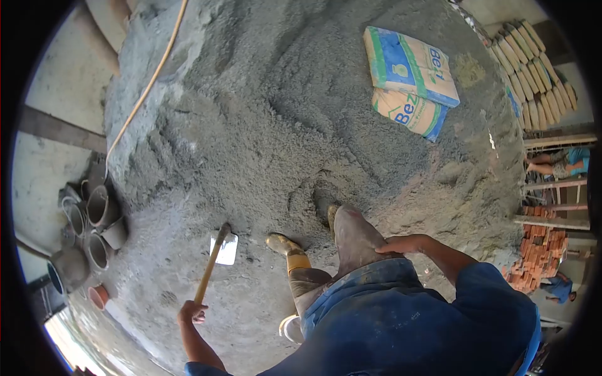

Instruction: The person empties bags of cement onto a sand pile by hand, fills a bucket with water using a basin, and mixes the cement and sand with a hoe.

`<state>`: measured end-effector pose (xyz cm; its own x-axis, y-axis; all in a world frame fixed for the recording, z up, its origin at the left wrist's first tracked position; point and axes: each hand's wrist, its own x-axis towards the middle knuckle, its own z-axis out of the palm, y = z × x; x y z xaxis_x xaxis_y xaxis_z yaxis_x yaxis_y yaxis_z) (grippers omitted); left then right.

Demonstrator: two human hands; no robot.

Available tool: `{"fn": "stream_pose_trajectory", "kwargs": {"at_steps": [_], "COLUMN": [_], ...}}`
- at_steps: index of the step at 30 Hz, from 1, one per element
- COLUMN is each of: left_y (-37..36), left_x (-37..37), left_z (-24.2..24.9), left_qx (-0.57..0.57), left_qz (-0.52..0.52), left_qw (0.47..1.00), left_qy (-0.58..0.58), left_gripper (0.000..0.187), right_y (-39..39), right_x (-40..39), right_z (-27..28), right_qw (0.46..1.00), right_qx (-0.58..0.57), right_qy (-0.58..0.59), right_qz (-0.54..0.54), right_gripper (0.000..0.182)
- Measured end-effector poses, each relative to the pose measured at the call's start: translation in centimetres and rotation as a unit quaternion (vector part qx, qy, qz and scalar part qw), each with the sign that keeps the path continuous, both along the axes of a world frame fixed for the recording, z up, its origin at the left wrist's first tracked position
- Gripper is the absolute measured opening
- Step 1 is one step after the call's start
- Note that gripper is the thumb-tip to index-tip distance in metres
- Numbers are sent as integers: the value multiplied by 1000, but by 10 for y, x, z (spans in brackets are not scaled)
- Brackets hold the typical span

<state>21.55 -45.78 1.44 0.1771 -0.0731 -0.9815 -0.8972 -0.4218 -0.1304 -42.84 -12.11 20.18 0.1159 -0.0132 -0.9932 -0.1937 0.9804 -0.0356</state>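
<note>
Evidently a yellowish-handled hoe [210, 269], blade [229, 250] gleaming white.

Tool handle [208, 271]: smooth wood. Blade [228, 252]: bright, metal-like. Grey mix [238, 119]: matt, rough, granular. Sacks [407, 70]: printed, paper-like. Shirt [407, 326]: matt cloth.

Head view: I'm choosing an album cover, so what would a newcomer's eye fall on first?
Probably the two printed bags in blue, green and tan, overlapping at the upper right on rough grey material. Next might be the hoe-like tool at lower left, its bright blade standing out against the grey ground, its wooden handle in the left hand.
</note>
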Motion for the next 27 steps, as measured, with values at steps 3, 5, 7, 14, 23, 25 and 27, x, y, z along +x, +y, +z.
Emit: {"fn": "stream_pose_trajectory", "kwargs": {"at_steps": [3, 5, 7, 14, 23, 25, 27], "left_y": [28, 36, 31, 82, 137, 153, 153], "left_x": [-45, -90, -128, -235, -363, -416, -426], "left_z": [10, 24, 34, 192, 407, 438, 413], "left_qx": [-32, -31, -24, -99, -128, -174, -222], "left_qz": [36, 95, 147, -1, -319, -318, -379], "left_qw": [998, 994, 988, 994, 936, 927, 889], "left_qy": [45, 41, 43, 43, 78, 96, 128], "left_gripper": [20, 19, 18, 15, 55, 37, 35], "right_y": [-7, 11, 41, -23, -110, -127, -126], "right_x": [-28, -44, -42, -33, 1, -14, -36], "right_z": [8, -24, -98, -168, -118, -95, -87], "right_qw": [991, 990, 960, 915, 795, 684, 591], "right_qx": [-19, -69, -213, -324, -109, -145, -96], "right_qy": [36, 55, 169, 100, -272, -308, -220], "right_qz": [127, 114, 67, -221, -531, -645, -770], "right_gripper": [77, 66, 61, 48, 99, 97, 63]}}
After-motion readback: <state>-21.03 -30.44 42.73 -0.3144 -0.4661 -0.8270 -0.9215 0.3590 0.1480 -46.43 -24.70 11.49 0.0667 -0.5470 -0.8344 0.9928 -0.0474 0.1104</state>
